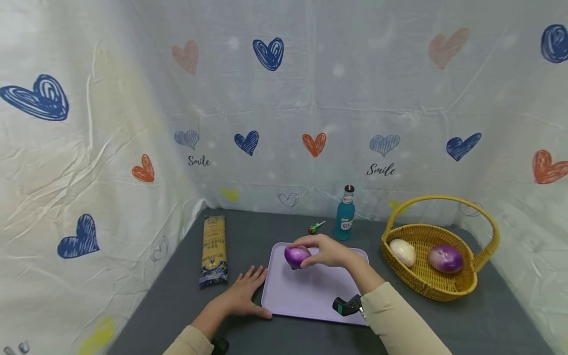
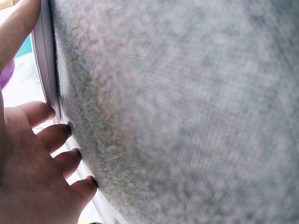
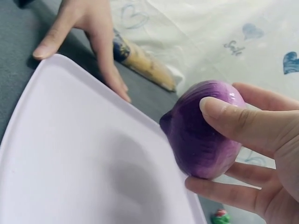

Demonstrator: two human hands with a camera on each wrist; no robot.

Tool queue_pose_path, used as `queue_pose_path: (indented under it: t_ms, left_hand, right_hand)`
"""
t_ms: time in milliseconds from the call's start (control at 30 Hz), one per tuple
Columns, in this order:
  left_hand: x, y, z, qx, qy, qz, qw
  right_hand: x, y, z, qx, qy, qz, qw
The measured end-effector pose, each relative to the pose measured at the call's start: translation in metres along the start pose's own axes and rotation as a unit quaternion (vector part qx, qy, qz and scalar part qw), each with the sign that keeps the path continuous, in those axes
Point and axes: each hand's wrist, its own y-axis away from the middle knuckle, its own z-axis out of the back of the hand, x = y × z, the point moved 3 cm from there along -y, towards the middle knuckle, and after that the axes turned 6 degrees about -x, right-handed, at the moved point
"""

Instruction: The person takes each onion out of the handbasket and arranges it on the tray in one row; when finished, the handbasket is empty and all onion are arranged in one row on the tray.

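My right hand [image 1: 327, 250] grips a glossy purple onion [image 1: 296, 256] between thumb and fingers, above the lilac tray [image 1: 310, 291]. In the right wrist view the onion [image 3: 205, 130] has a small pointed tip facing the tray, and its shadow falls on the tray. My left hand [image 1: 244, 295] lies at the tray's left side with fingers spread on the grey table. Its thumb touches the tray's near left corner, and in the left wrist view the fingertips [image 2: 63, 133] rest on the cloth beside the tray edge.
A yellow wicker basket [image 1: 419, 288] with a tall handle stands at right, holding a white bulb [image 1: 403, 252] and another purple onion [image 1: 445, 259]. Behind the tray are a blue bottle [image 1: 344, 219] and a lollipop [image 1: 315, 227]. A long yellow packet [image 1: 214, 249] lies at left.
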Motion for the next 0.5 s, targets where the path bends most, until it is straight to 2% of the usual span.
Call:
queue_pose_path:
  t_ms: [267, 500]
  left_hand:
    - [-0.001, 0.001, -0.001, 0.001, 0.006, -0.001, 1.0]
    - [0.001, 0.0, -0.001, -0.003, 0.0, -0.01, 0.9999]
  right_hand:
    - [-0.006, -0.009, -0.018, -0.013, 0.004, 0.021, 0.9997]
    - [-0.013, -0.017, -0.03, -0.02, 0.029, 0.007, 0.9994]
